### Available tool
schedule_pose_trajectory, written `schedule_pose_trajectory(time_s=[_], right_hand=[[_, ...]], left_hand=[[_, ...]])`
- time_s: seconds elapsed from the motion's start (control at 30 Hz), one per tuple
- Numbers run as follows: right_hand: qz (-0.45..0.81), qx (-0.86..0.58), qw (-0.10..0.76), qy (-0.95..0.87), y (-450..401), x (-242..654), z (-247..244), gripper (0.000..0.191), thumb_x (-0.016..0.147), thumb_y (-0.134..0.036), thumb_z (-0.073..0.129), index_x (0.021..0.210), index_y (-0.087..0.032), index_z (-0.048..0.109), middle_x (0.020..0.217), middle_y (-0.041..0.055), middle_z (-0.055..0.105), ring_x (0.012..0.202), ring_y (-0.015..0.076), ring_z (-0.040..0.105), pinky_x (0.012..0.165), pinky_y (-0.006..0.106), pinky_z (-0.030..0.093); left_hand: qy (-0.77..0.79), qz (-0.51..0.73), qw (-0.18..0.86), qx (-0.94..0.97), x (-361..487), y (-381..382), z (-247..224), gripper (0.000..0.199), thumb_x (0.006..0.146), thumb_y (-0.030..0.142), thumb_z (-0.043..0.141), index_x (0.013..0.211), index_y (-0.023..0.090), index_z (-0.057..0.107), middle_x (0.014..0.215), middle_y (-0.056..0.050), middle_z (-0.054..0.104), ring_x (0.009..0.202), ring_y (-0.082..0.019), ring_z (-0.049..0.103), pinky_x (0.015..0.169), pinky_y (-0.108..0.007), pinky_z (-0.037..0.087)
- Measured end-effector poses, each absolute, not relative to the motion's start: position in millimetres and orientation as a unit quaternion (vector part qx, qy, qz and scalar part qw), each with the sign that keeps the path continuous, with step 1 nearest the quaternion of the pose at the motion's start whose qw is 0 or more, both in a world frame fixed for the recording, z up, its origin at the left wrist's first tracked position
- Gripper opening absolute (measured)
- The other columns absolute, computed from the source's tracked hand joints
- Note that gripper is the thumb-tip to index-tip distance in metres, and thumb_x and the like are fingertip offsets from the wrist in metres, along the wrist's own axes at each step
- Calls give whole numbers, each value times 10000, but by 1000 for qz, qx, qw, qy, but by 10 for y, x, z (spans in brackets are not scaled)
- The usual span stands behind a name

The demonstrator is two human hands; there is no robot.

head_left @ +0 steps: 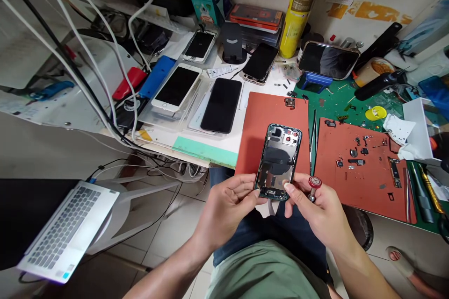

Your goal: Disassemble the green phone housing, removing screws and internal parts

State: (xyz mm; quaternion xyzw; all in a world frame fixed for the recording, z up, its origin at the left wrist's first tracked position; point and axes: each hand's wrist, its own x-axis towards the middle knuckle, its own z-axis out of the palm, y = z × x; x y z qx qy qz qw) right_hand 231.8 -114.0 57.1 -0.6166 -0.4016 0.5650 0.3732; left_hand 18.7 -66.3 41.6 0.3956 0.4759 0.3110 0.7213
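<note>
An opened phone housing [278, 161], with bare metal and a dark round pad inside, is held up over the near edge of a red-brown mat [257, 112]. My left hand [233, 201] pinches its lower left corner between thumb and fingers. At the lower right, my right hand [315, 205] grips the housing with thumb and fingers. A small screwdriver with a round red cap [315, 183] is also tucked in my right hand. Tweezers [313, 142] lie just right of the housing, between the two mats.
A second red-brown mat [372, 196] at the right bears several small parts. Phones, one a black phone [221, 105], lie at the left. A yellow spray can [298, 14] and a propped phone [328, 60] stand behind. A laptop [72, 229] sits at the lower left.
</note>
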Motion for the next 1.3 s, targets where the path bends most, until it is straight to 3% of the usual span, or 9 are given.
schedule_pose_trajectory(time_s=[0.13,0.27,0.4,0.47,0.53,0.77,0.93,1.13,1.3], right_hand=[[573,-618,372,-389,-1116,2343,557,423,1081,-543,627,1262,-169,712,637,-22,711,642,163,657,659,302,467],[575,-624,370,-378,-1059,2389,522,431,1069,-574,631,1236,-182,696,629,-14,712,615,157,637,549,288,344],[563,-644,354,-377,-939,2448,482,389,1051,-592,634,1034,-205,666,610,-22,684,561,137,573,537,289,292],[556,-659,329,-383,-854,2471,472,409,1042,-606,623,919,-217,622,588,-26,655,562,135,555,556,289,302],[544,-679,300,-391,-761,2482,473,444,1028,-628,611,842,-226,584,563,-26,630,576,143,552,584,290,328],[506,-735,246,-378,-495,2456,547,478,927,-703,613,815,-238,625,528,9,649,568,198,600,651,321,450],[401,-788,245,-397,-439,2456,511,484,894,-690,642,833,-223,754,552,35,674,529,211,588,610,334,443],[311,-799,254,-448,-519,2410,510,386,991,-582,641,812,-248,716,658,15,685,533,167,540,576,304,396],[332,-750,300,-487,-1000,2448,799,265,1114,-427,531,1135,-269,742,952,39,744,816,180,706,665,267,487]], left_hand=[[474,299,710,426,180,-640,419,486,928,489,832,1286,168,758,1174,-120,835,1015,-273,835,928,-435,731],[436,315,673,507,129,-621,368,599,1022,391,746,1561,204,565,1206,-124,814,1033,-247,829,938,-408,724],[418,392,401,715,57,-548,271,409,1014,198,752,1410,277,687,1201,-71,772,1009,-173,779,894,-320,680],[382,393,257,796,48,-477,238,317,977,114,777,1261,252,748,1115,-49,743,955,-155,713,858,-317,632],[340,378,197,838,71,-394,213,273,966,76,773,1203,209,745,1063,-50,715,937,-161,655,836,-329,589],[313,362,204,854,236,-205,33,278,956,10,742,1183,167,706,1097,-72,720,992,-192,630,851,-362,523],[310,353,204,859,254,-173,-25,314,964,-21,701,1212,172,702,1106,-75,726,992,-198,641,823,-353,500],[307,338,207,865,252,-112,26,325,1000,-11,639,1235,203,706,1070,-52,736,982,-188,660,837,-335,512],[296,371,235,848,144,-178,19,485,951,-10,708,1342,274,744,1071,-47,737,995,-206,675,892,-343,524]])
